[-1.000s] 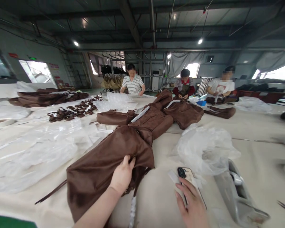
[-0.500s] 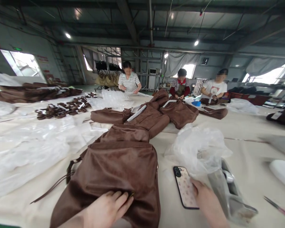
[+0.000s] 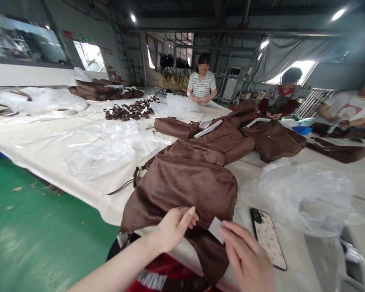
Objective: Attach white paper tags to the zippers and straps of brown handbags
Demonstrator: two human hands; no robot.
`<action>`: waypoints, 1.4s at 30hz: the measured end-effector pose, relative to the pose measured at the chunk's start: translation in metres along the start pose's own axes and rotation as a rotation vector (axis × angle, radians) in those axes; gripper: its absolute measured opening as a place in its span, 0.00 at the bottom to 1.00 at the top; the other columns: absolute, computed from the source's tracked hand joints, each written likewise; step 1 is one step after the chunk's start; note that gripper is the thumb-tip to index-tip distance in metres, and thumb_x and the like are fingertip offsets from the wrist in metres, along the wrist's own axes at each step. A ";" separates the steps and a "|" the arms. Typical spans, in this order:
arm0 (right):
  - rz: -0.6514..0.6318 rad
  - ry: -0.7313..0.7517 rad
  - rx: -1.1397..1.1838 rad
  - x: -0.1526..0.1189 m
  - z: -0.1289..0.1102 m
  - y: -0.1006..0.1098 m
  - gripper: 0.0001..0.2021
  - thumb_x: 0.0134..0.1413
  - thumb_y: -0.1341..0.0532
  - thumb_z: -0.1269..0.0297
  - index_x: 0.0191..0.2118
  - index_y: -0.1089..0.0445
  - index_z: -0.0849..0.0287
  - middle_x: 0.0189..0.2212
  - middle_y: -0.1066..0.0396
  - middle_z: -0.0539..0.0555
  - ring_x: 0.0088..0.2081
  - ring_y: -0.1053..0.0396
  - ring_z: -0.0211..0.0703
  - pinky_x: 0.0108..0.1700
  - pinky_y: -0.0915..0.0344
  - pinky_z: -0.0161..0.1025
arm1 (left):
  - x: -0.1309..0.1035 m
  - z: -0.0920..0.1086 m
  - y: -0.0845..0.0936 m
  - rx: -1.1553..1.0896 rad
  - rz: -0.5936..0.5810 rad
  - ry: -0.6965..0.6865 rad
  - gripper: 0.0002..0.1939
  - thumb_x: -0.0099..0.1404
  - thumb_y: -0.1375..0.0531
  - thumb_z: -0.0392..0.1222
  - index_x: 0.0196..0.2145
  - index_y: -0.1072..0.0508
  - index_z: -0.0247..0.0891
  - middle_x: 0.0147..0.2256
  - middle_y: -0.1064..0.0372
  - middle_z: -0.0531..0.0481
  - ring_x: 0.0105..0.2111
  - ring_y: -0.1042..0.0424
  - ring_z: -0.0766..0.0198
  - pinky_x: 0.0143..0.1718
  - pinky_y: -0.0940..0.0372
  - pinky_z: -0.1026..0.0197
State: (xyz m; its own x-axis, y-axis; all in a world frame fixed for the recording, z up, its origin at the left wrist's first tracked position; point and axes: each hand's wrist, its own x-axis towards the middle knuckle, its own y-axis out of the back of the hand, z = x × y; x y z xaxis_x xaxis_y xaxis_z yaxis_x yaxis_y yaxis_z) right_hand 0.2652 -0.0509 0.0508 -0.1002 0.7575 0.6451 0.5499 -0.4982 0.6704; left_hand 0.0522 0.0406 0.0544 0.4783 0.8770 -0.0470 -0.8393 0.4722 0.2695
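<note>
A brown leather-look bag point(image 3: 188, 186) lies in front of me, its lower part hanging over the table edge. My left hand point(image 3: 176, 227) is over the front of this bag, fingers curled and thumb raised against them; whatever is in its grasp is hidden. Between the thumb and fingers of my right hand point(image 3: 246, 251) is a small pale grey card point(image 3: 216, 230), held just right of my left hand. Close beyond the right hand, a phone in a patterned case point(image 3: 269, 237) lies flat on the table.
More brown bags point(image 3: 225, 140) stretch across the table point(image 3: 109, 194). Clear plastic bags point(image 3: 307, 198) lie at right, with crumpled plastic sheeting point(image 3: 103, 154) at left. Dark bundled pieces point(image 3: 130, 108) sit farther back. Across the table, a person in a striped shirt point(image 3: 201, 87) and two others work.
My view has swung left, bringing in the green floor. My right hand has left the phone and now holds a small card. My left hand has come off its flat rest on the bag and curled.
</note>
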 end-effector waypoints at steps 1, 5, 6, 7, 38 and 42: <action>-0.027 0.014 0.043 0.003 -0.010 -0.010 0.15 0.63 0.47 0.69 0.49 0.27 0.50 0.47 0.25 0.53 0.45 0.25 0.43 0.45 0.27 0.37 | 0.004 -0.011 -0.004 -0.083 -0.033 0.077 0.34 0.66 0.54 0.66 0.28 0.26 0.32 0.24 0.29 0.47 0.25 0.31 0.64 0.31 0.34 0.61; -0.123 -0.048 0.152 0.001 -0.023 -0.039 0.14 0.63 0.48 0.72 0.46 0.27 0.52 0.45 0.26 0.54 0.45 0.26 0.41 0.47 0.28 0.37 | 0.000 -0.036 -0.004 -0.357 -0.145 0.223 0.39 0.61 0.56 0.73 0.26 0.27 0.31 0.22 0.30 0.47 0.21 0.33 0.66 0.27 0.36 0.62; -0.140 -0.060 0.161 0.000 -0.024 -0.042 0.14 0.63 0.48 0.72 0.45 0.27 0.53 0.45 0.26 0.54 0.45 0.26 0.41 0.48 0.28 0.37 | -0.005 -0.036 -0.001 -0.429 -0.158 0.234 0.39 0.62 0.56 0.73 0.29 0.27 0.31 0.24 0.29 0.46 0.22 0.31 0.66 0.28 0.36 0.63; -0.151 -0.068 0.165 0.000 -0.024 -0.045 0.14 0.63 0.48 0.71 0.45 0.27 0.53 0.45 0.26 0.54 0.45 0.26 0.42 0.48 0.28 0.38 | -0.010 -0.034 0.001 -0.494 -0.177 0.242 0.38 0.62 0.55 0.72 0.31 0.27 0.31 0.26 0.27 0.45 0.24 0.30 0.65 0.28 0.36 0.63; -0.385 -0.375 -0.143 -0.005 0.025 -0.091 0.08 0.61 0.45 0.72 0.33 0.32 0.56 0.28 0.26 0.51 0.30 0.26 0.44 0.31 0.43 0.39 | 0.025 -0.040 0.000 -0.025 -0.227 0.119 0.14 0.64 0.42 0.48 0.30 0.30 0.34 0.26 0.31 0.51 0.26 0.34 0.68 0.29 0.39 0.68; -0.372 -0.370 -0.084 -0.009 0.025 -0.090 0.07 0.60 0.45 0.73 0.32 0.35 0.56 0.25 0.27 0.49 0.27 0.26 0.43 0.28 0.44 0.39 | 0.015 -0.041 -0.014 0.162 -0.059 0.119 0.10 0.64 0.45 0.38 0.27 0.29 0.35 0.25 0.31 0.52 0.26 0.34 0.68 0.29 0.40 0.68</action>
State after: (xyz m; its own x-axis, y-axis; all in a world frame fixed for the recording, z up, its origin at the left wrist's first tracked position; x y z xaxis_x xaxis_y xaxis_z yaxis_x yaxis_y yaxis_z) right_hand 0.2373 -0.0023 -0.0251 0.0314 0.9802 0.1956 0.4630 -0.1877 0.8663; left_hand 0.0611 0.0509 0.0104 0.4834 0.8570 -0.1785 -0.7534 0.5111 0.4137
